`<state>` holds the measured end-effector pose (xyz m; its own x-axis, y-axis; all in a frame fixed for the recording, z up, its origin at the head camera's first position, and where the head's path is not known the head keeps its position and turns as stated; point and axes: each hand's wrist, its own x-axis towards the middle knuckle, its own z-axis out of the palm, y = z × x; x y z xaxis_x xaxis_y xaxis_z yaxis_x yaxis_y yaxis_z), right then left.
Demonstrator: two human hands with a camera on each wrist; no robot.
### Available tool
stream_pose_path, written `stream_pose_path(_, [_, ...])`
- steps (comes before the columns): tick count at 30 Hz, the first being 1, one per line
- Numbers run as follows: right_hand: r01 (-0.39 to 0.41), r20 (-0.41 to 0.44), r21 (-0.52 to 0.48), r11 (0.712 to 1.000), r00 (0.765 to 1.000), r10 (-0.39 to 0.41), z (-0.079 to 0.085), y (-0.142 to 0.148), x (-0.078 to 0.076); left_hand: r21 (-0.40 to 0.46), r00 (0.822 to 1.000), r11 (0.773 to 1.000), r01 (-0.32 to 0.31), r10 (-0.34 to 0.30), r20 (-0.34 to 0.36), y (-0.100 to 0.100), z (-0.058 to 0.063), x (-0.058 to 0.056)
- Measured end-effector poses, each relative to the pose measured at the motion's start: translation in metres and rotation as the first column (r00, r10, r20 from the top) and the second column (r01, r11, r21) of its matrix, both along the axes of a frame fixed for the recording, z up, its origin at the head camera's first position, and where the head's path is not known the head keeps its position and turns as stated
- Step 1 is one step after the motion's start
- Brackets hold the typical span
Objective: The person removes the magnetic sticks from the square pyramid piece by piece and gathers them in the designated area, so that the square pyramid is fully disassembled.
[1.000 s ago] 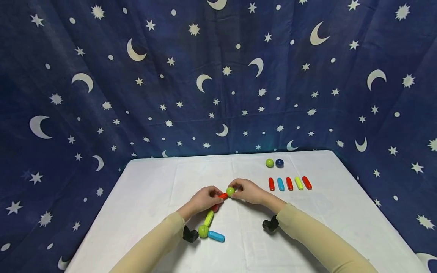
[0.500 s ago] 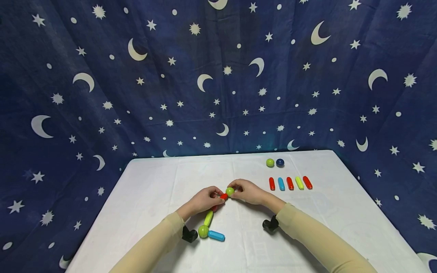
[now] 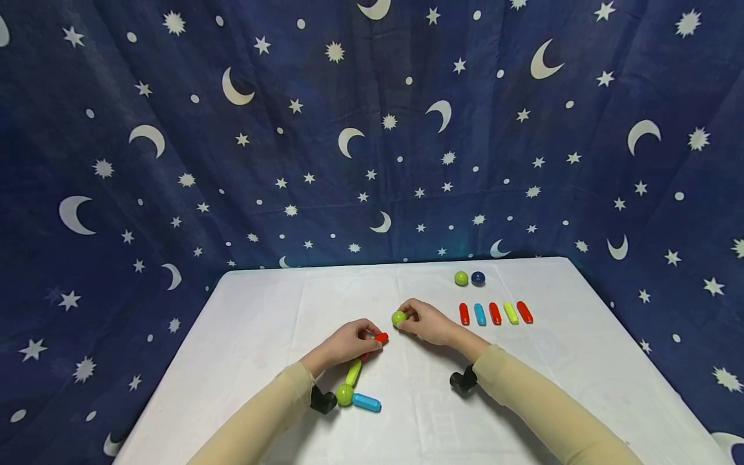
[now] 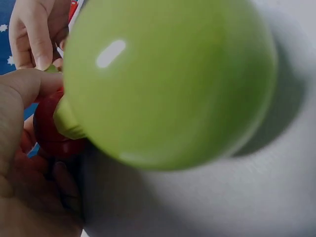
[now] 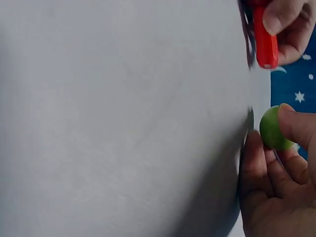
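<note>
My left hand (image 3: 349,341) pinches a red rod (image 5: 266,44) between thumb and fingers. Just below that hand sits a red ball (image 4: 47,126), partly hidden by it in the head view. From there a yellow-green rod (image 3: 353,372) runs to a larger-looking green ball (image 4: 173,84), and a blue rod (image 3: 367,402) sticks out of its right side. A second green ball (image 3: 398,318) is pinched in my right hand (image 3: 429,323). A small gap separates this ball from the red rod's free end.
At the back right of the white table (image 3: 279,303), a green ball (image 3: 461,278) and a dark blue ball (image 3: 478,278) lie side by side. In front of them is a row of several rods, including a blue one (image 3: 480,314) and a yellow one (image 3: 511,313).
The green ball in my right hand has come off the end of the red rod and moved slightly right and away. My left hand has kept its place and hold.
</note>
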<state>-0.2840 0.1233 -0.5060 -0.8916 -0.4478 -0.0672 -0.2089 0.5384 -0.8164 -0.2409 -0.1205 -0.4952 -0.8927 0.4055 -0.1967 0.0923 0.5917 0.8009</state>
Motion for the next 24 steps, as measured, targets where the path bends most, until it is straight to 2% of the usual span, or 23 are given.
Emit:
stream_pose_path(6, [-0.02,-0.031,-0.02,1.0,0.999,0.019,0.009,0.01,0.006,-0.011,1.0,1.0,0.013,-0.013,-0.013,0.001,-0.002,0.001])
stream_pose_path(12, [0.072,-0.132,-0.072,0.995,0.988,-0.081,0.03,0.05,-0.001,-0.031,1.0,0.999,0.025,-0.025,-0.001,-0.003,0.0,0.002])
stream_pose_path(17, [0.227,-0.18,-0.078,0.971,0.955,-0.238,0.044,0.104,-0.017,-0.033,0.999,0.999,0.036,-0.036,0.005,-0.007,0.002,0.003])
stream_pose_path(22, [0.409,-0.15,-0.031,0.912,0.9,-0.409,0.047,0.152,-0.029,-0.013,0.999,0.999,0.04,-0.04,-0.009,-0.007,0.002,0.003])
stream_pose_path(24, [0.457,-0.136,-0.017,0.889,0.88,-0.455,0.047,0.166,-0.033,-0.018,0.999,0.999,0.042,-0.042,-0.01,-0.006,0.002,0.002])
